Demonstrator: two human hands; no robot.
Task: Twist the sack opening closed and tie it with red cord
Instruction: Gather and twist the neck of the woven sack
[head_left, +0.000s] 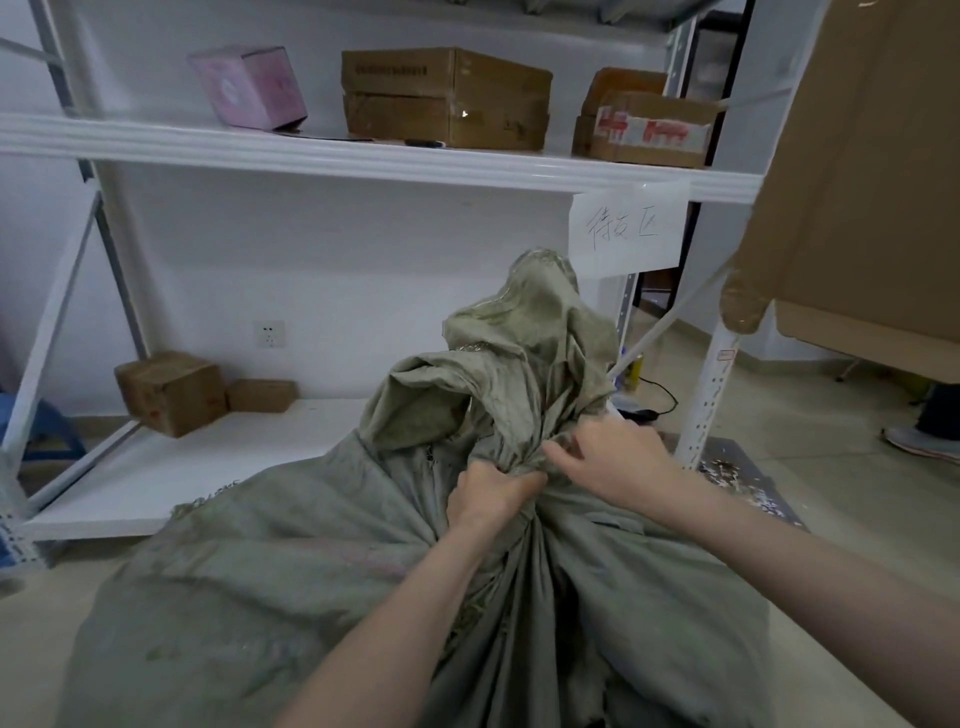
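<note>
Grey-green woven cloth fills most of what I can see: a big, full sack (311, 597) slumped on the floor in front of a white metal shelving unit (363, 156). Its opening (524, 338) is gathered into a bunch that stands up loosely above the hands, rumpled and not yet wound tight.

The left hand (491, 493) is closed in a fist around the neck of the sack, low down where the cloth pinches together. I take that grip as the anchor: it keeps the gathered folds from slipping back open. The right hand (613, 462) lies just beside it, touching the same bunch from the other side, fingers curled into the cloth with the palm partly over it. It looks placed to pull in stray folds or to turn the neck against the left hand's hold. How firmly it pinches, I cannot tell from here.

The neck sits at the top of the sack's bulk, which makes sense; the load below holds the cloth taut for twisting.

No red cord is in sight, neither in the hands nor on the floor or shelves, so the tying is not yet begun. Cardboard boxes (447, 98) and a pink box (249, 85) sit on the shelf behind, well apart from the work.
</note>
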